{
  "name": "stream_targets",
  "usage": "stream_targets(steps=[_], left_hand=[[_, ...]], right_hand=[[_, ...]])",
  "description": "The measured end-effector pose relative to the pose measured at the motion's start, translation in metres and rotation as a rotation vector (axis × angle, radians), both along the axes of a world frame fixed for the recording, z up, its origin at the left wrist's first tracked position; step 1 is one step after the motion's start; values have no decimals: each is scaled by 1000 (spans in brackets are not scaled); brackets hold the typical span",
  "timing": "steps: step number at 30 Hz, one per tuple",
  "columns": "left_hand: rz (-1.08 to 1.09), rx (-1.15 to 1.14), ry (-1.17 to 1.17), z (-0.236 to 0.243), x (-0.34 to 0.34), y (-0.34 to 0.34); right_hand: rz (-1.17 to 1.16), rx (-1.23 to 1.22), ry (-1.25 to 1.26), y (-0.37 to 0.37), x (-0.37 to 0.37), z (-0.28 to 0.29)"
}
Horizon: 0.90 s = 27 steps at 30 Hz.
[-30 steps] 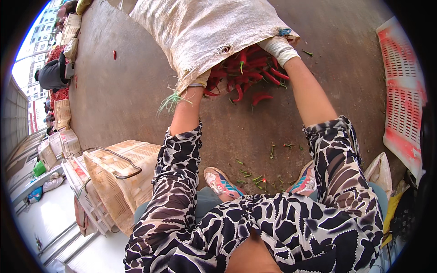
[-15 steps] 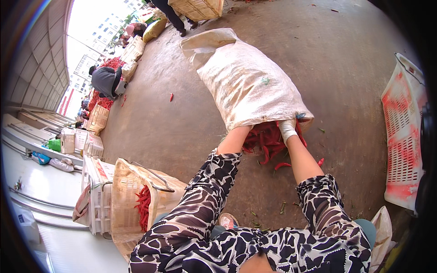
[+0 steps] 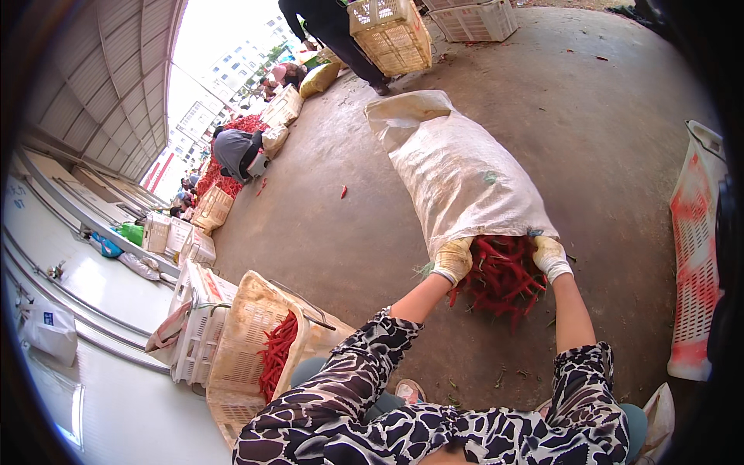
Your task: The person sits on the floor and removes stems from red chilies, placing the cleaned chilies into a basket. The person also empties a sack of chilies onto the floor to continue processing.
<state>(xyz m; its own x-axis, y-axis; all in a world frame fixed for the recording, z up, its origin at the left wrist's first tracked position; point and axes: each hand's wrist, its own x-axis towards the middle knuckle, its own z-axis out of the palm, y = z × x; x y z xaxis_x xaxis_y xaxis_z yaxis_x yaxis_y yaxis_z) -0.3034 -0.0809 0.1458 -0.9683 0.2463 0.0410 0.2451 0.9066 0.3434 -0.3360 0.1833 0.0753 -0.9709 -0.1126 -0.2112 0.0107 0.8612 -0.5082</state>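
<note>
A long white woven sack (image 3: pixel 465 167) lies on the floor before me, its mouth turned toward me. Red chili peppers (image 3: pixel 500 275) spill from the mouth onto the concrete. My left hand (image 3: pixel 453 260), in a yellowish-white glove, is closed on the left edge of the mouth. Gloved the same way, my right hand (image 3: pixel 550 257) grips the right edge, with the peppers between the two hands. The fingertips are partly hidden by the cloth and peppers.
An off-white crate (image 3: pixel 240 341) holding red chilies (image 3: pixel 277 353) stands at my lower left beside a white crate (image 3: pixel 198 322). A red-stained white crate (image 3: pixel 694 256) is at the right. Farther off, a person (image 3: pixel 341 35) stands by a yellowish crate (image 3: pixel 391 39); another person (image 3: pixel 236 153) bends near a chili heap.
Both hands have come out from inside the sack's mouth to its edges and now hold the rim. More chilies lie exposed at the opening. The view has shifted, and the standing person shows more.
</note>
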Motion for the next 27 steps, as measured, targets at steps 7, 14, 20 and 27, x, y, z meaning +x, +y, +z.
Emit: stream_targets(steps=[7, 14, 20, 27], left_hand=[[71, 145, -452, -3, -58, 24], [-112, -292, -302, -11, -107, 13], [-224, -423, -319, -12, -78, 27], [-267, -173, 407, -47, -12, 41]], right_hand=[[-17, -52, 271, -76, -42, -38], [48, -183, 199, -92, -88, -48], [112, -42, 103, -82, -52, -39], [-106, -216, -28, -76, 34, -42]])
